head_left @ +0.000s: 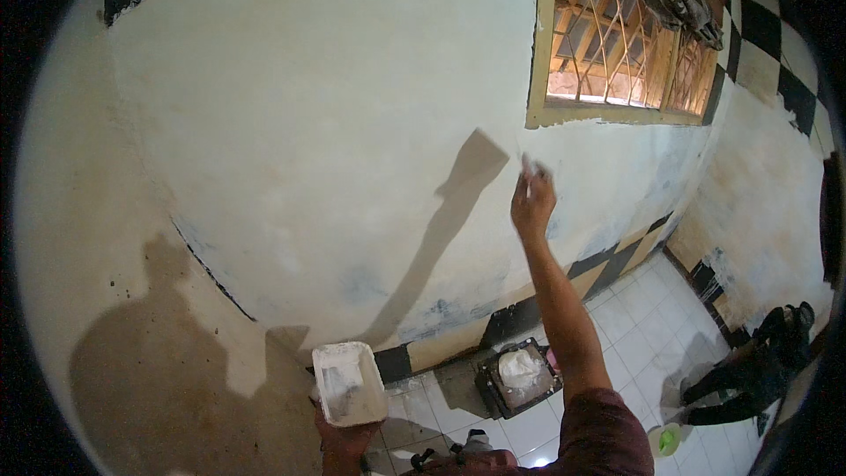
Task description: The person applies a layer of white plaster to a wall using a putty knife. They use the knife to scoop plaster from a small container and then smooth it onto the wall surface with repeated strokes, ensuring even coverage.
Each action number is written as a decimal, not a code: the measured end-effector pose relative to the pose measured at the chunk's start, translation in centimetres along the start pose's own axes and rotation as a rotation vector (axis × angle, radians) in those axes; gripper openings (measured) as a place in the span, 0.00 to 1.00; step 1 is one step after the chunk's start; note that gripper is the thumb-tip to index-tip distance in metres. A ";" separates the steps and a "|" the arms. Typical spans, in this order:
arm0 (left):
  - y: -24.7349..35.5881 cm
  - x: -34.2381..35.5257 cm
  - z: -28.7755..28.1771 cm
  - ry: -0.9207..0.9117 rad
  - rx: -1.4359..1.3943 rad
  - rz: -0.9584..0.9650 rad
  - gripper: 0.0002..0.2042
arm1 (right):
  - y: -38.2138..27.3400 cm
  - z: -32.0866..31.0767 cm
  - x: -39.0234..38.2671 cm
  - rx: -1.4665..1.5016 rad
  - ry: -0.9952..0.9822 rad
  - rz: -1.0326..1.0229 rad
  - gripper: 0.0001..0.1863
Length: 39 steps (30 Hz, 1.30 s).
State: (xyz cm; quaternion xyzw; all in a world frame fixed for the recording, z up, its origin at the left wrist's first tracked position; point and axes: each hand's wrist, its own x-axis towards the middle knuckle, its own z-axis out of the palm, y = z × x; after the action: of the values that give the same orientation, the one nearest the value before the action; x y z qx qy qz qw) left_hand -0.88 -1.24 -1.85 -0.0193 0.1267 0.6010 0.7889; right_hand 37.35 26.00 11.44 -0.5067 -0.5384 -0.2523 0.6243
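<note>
The right hand (pixel 532 204), closed on a putty knife (pixel 531 167), skims the wall (pixel 335 123) below the window (pixel 630 35), while the left hand (pixel 345 436) grips a putty tray (pixel 349 383) (nearly scraped bare, so reloading looks due).

Labels, signs, screens: none visible.

Packages, placed relative to the dark square tray (pixel 493 385) on the tiled floor:
1. White crumpled bag (pixel 520 367), lumpy, lying inside the tray.
2. White rectangular tub (pixel 349 383), open-topped, grey-smeared inside, left of the tray, gripped from below by the left hand (pixel 345 441).
3. Small round pot (pixel 666 439), green and white, well right of the tray.
</note>
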 end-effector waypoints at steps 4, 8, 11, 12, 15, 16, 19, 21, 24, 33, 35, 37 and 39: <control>0.3 -0.5 0.2 0.013 -0.109 -0.085 0.32 | -1.6 1.2 5.8 0.020 0.188 0.025 0.13; -0.4 -0.5 -0.9 -0.028 -0.063 -0.061 0.31 | -2.9 5.5 5.6 -0.120 0.191 -0.020 0.04; -0.2 -0.6 -2.9 -0.070 0.019 0.035 0.32 | -10.6 10.0 0.9 -0.200 0.014 0.015 0.07; 0.1 -0.8 -3.0 -0.050 -0.009 0.042 0.32 | -13.8 10.8 -1.1 -0.074 -0.001 0.002 0.07; 0.0 -1.4 -0.3 0.058 -0.036 0.036 0.31 | -20.0 10.3 -5.2 0.116 -0.143 -0.172 0.07; 0.4 -1.7 -0.5 0.056 -0.025 0.052 0.31 | -22.1 9.0 -5.8 0.173 -0.280 -0.189 0.08; 1.0 -0.9 -3.6 -0.072 0.024 0.080 0.32 | -23.1 7.5 -6.5 0.277 -0.381 -0.240 0.09; 0.8 -0.7 -2.5 -0.112 -0.046 0.039 0.32 | -21.2 7.0 -5.4 0.236 -0.219 -0.369 0.13; 0.7 -0.6 -2.3 -0.117 -0.087 0.017 0.32 | -17.4 7.5 -3.1 0.146 -0.066 -0.540 0.23; 1.5 0.0 -2.6 0.025 0.011 0.099 0.32 | -8.7 8.4 -10.3 0.064 -0.516 -0.695 0.22; 1.6 -0.1 -3.5 -0.012 -0.015 0.086 0.32 | -7.6 6.1 -13.2 0.123 -0.605 -0.642 0.28; 1.4 -0.1 -3.1 -0.101 -0.009 0.081 0.31 | -6.3 3.6 -13.7 0.100 -0.508 -0.560 0.27; 1.8 0.3 -3.6 -0.144 0.043 0.083 0.31 | -4.8 2.6 -13.0 0.020 -0.446 -0.267 0.25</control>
State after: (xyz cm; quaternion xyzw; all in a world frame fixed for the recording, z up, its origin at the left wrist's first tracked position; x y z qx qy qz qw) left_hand -3.14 -1.12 -5.21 0.0461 0.0834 0.6301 0.7706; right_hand 28.35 23.67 0.90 -0.4680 -0.7272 -0.2094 0.4563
